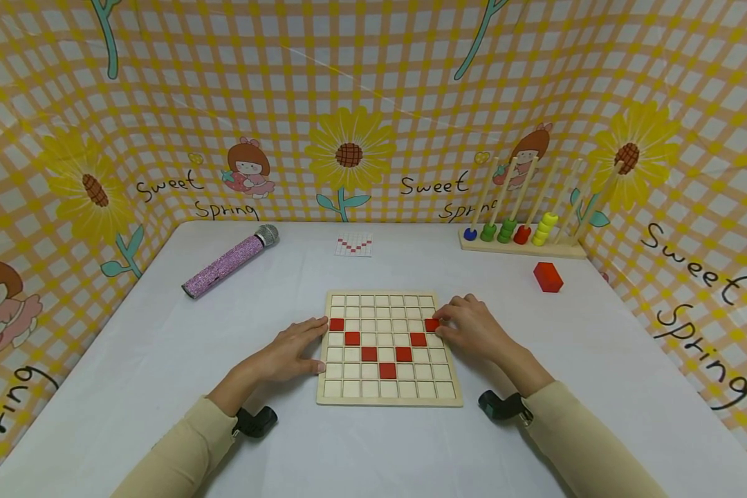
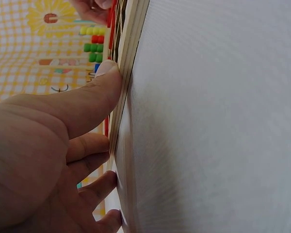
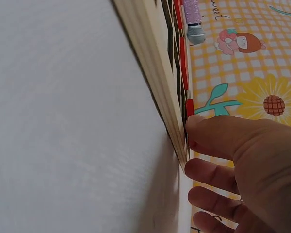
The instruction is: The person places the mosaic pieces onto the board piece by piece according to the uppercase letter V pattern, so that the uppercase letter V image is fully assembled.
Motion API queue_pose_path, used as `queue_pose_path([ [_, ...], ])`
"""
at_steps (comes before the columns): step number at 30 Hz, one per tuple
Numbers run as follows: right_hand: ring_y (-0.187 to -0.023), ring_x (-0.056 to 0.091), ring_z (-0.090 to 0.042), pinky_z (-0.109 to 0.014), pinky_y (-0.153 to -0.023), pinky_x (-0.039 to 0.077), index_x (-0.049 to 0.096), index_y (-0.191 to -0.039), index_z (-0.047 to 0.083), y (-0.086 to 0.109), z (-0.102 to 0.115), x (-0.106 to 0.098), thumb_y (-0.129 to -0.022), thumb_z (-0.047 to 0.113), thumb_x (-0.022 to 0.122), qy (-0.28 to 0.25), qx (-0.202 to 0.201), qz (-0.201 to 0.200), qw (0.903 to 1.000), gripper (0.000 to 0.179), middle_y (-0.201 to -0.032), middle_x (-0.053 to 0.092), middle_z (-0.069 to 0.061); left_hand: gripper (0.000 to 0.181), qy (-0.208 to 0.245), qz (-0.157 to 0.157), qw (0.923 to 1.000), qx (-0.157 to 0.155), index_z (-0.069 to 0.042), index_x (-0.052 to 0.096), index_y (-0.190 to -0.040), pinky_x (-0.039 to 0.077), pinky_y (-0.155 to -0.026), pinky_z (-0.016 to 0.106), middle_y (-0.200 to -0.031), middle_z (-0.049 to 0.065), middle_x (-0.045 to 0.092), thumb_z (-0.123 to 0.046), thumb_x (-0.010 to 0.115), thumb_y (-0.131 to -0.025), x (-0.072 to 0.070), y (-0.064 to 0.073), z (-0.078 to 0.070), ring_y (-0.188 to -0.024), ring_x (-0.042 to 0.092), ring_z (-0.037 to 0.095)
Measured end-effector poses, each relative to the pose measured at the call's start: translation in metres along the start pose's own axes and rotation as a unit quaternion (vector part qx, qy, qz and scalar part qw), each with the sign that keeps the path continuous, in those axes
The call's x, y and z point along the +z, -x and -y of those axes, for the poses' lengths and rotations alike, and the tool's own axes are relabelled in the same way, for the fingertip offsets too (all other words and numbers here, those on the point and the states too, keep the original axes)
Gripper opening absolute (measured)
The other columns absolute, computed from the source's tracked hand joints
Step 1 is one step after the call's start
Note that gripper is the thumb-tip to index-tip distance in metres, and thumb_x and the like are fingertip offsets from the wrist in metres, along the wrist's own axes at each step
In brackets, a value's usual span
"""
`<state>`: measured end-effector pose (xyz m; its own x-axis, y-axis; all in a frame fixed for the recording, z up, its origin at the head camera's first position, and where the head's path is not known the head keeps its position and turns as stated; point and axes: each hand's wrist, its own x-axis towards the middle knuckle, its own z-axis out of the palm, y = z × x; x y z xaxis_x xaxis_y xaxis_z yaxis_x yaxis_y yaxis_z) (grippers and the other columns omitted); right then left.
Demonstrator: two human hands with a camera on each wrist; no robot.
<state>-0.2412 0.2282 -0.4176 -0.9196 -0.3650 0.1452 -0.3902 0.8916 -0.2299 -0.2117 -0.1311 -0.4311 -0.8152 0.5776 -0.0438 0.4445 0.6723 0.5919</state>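
A wooden grid board (image 1: pixel 389 400) lies flat in the middle of the table, with several red square tiles (image 1: pixel 387 371) in its cells forming a V. My left hand (image 1: pixel 289 351) rests against the board's left edge, thumb and fingers extended; in the left wrist view the thumb (image 2: pixel 94 99) touches the rim. At the board's right edge my right hand (image 1: pixel 476 330) pinches the tile (image 1: pixel 432 325) at the top of the V's right arm. The right wrist view shows the thumb (image 3: pixel 218 133) against that tile; the index finger is mostly hidden behind it.
Behind the board lies a small card (image 1: pixel 353 245) printed with a red V pattern. A glittery purple microphone (image 1: pixel 224 266) is at the back left. At the back right stands a bead rack (image 1: pixel 523 247) with upright rods, and a red block (image 1: pixel 548 277) lies before it.
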Motion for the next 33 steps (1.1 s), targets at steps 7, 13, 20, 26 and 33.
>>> queue_pose_path([
  [7, -0.093, 0.050, -0.024, -0.041, -0.080, 0.042, 0.072, -0.101, 0.009, 0.0000, 0.0000, 0.0009, -0.081, 0.023, 0.073, -0.001, 0.000, 0.000, 1.0000, 0.025, -0.097, 0.065, -0.006, 0.075, 0.002, 0.000, 1.0000, -0.002, 0.002, 0.032, -0.145, 0.016, -0.115, 0.059, -0.156, 0.014, 0.025, -0.025, 0.069, -0.085, 0.0000, 0.0002, -0.0006, -0.144, 0.020, 0.038],
  [13, -0.093, 0.049, -0.024, -0.040, -0.080, 0.041, 0.072, -0.101, 0.010, -0.0002, 0.0001, 0.0008, -0.081, 0.022, 0.073, -0.003, 0.000, 0.000, 1.0000, 0.024, -0.096, 0.065, -0.005, 0.075, 0.001, 0.000, 1.0000, -0.001, 0.002, 0.032, -0.145, 0.016, -0.115, 0.059, -0.156, 0.015, 0.025, -0.025, 0.069, -0.085, -0.0004, 0.0007, -0.0011, -0.144, 0.020, 0.039],
  [20, -0.092, 0.050, -0.024, -0.041, -0.080, 0.041, 0.071, -0.102, 0.009, -0.0001, 0.0000, 0.0007, -0.081, 0.023, 0.073, -0.006, 0.000, -0.001, 1.0000, 0.025, -0.095, 0.065, -0.005, 0.075, 0.003, 0.001, 1.0000, 0.000, 0.003, 0.032, -0.145, 0.015, -0.114, 0.060, -0.156, 0.015, 0.025, -0.024, 0.069, -0.085, -0.0007, 0.0011, -0.0018, -0.144, 0.020, 0.039],
  [26, -0.092, 0.050, -0.024, -0.040, -0.079, 0.041, 0.071, -0.103, 0.009, 0.0010, 0.0007, -0.0006, -0.080, 0.024, 0.074, -0.006, 0.002, -0.005, 1.0000, 0.027, -0.095, 0.065, -0.006, 0.075, 0.001, -0.001, 1.0000, -0.003, 0.002, 0.032, -0.145, 0.016, -0.114, 0.061, -0.156, 0.015, 0.026, -0.024, 0.069, -0.085, -0.0005, 0.0009, -0.0021, -0.144, 0.021, 0.039],
  [33, -0.094, 0.050, -0.025, -0.041, -0.080, 0.042, 0.071, -0.104, 0.009, 0.0068, 0.0028, -0.0059, -0.081, 0.024, 0.074, 0.001, -0.004, -0.022, 0.9997, 0.028, -0.098, 0.065, -0.007, 0.076, -0.001, -0.001, 1.0000, -0.008, 0.001, 0.033, -0.145, 0.017, -0.113, 0.060, -0.156, 0.014, 0.026, -0.025, 0.070, -0.084, -0.0006, 0.0006, -0.0025, -0.144, 0.021, 0.038],
])
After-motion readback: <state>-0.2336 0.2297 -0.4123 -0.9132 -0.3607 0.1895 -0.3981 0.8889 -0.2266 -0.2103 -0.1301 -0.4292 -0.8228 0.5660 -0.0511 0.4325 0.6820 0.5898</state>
